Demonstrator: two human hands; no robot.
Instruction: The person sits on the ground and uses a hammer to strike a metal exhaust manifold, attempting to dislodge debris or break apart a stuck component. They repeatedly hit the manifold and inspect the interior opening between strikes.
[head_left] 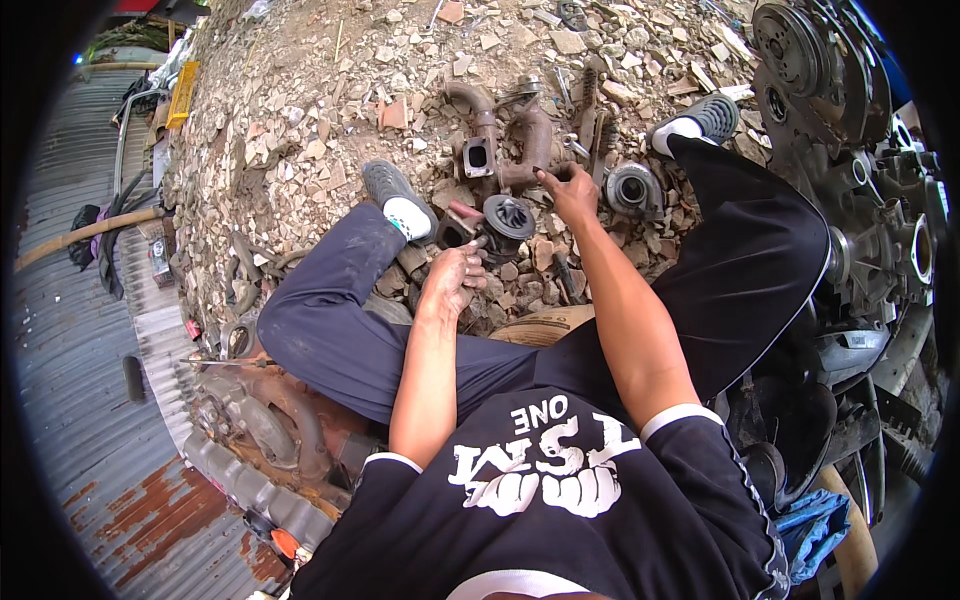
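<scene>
Between my outstretched legs, my left hand is closed with its fingertips at the near edge of a turbocharger part with a dark finned wheel; the exact grip is partly hidden. Beside that wheel lies a dark square-mouthed metal piece. My right hand reaches farther out, its thumb and fingers closed at the near right end of a rusty exhaust manifold. This manifold has curved pipes and a square flange facing up. Right of my right hand, a round grey compressor housing sits on the rubble.
Broken stone and tile rubble covers the ground. Engine parts are piled high on the right. A rusty engine block lies at the left, beside corrugated metal sheeting. A long rusty bar lies beyond my right hand.
</scene>
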